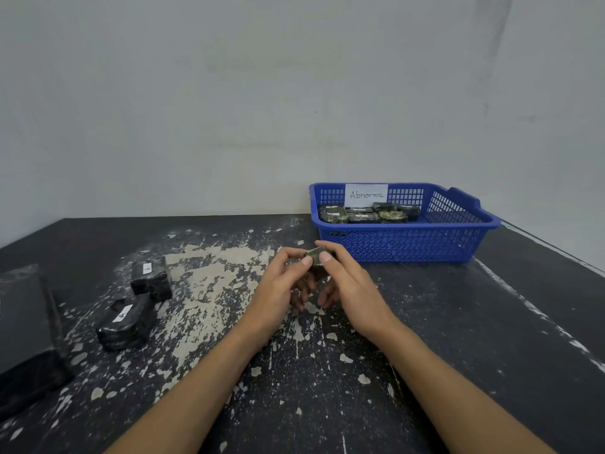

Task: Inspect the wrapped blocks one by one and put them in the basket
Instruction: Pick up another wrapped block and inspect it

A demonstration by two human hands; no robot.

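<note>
— Both forearms come in from the bottom edge. The left hand [281, 286] and right hand [347, 286] meet over the middle of the table [458, 339], thumbs and fingertips pinching one small wrapped block [317, 262] between them, clear of the surface.

— What's around them?

— A pale wall [262, 93], faintly stained, fills the upper half. The table is black, its paint flaked off in a big pale patch under the hands and to their left. The back edge meets the wall, and the right edge runs off diagonally past the basket.

— Room to move?

— There is open tabletop to the right of the hands and in front of the blue basket [409, 249]. The basket sits at the far right by the wall, just beyond the block being held. Several wrapped blocks [363, 216] lie in its back part, under a paper label [366, 194] reading "Abnormal".

— And on the left?

— A big dark slab [26, 329], cut off by the frame; I can't tell what it is. Beside it are a near block [126, 322] and a far block [151, 280], close together, each with a white sticker.

— Readable?

— Not surely. The pinched block is mostly hidden behind the thumbs, and the lower fingers curl in shadow beneath it.
</note>
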